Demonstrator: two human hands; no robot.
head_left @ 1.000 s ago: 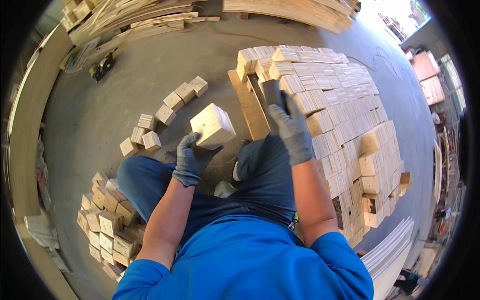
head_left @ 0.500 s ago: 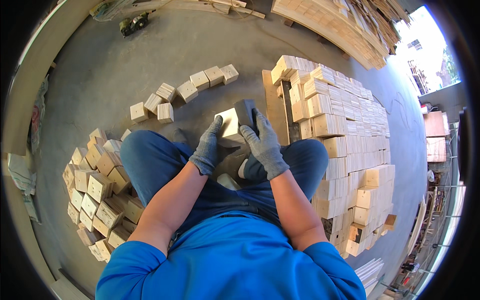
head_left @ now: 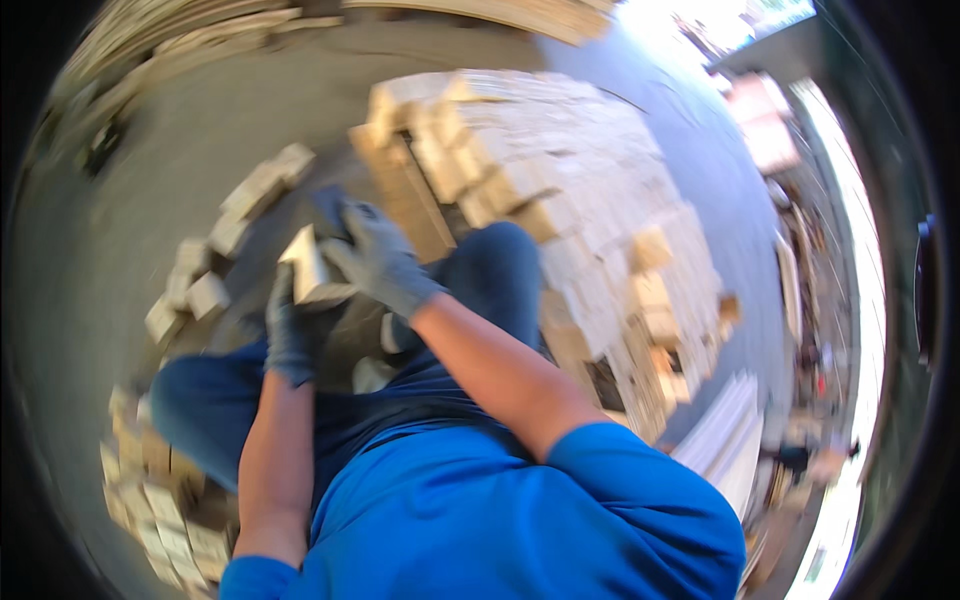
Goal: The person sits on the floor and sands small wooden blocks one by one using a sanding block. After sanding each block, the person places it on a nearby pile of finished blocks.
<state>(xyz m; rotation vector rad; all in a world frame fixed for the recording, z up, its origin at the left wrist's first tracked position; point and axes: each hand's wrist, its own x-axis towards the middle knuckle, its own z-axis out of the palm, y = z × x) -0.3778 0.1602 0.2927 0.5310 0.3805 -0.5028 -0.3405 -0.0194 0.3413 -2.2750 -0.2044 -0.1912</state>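
Note:
Both my hands wear grey gloves and grip one pale wooden block [head_left: 308, 268] in front of my knees. My left hand [head_left: 287, 332] holds it from below and behind. My right hand [head_left: 378, 258] lies over its top and right side. The picture is blurred by motion. My legs in blue trousers are bent under the block.
A big stack of wooden blocks [head_left: 560, 190] rises to the right. A curved row of loose blocks [head_left: 225, 245] lies on the grey floor at left. Another heap of blocks [head_left: 150, 490] sits by my left thigh. White planks [head_left: 725, 430] lie at lower right.
The view has swung to the left and blurred. The block stays between both hands and has shifted left, with my right hand now more on top of it.

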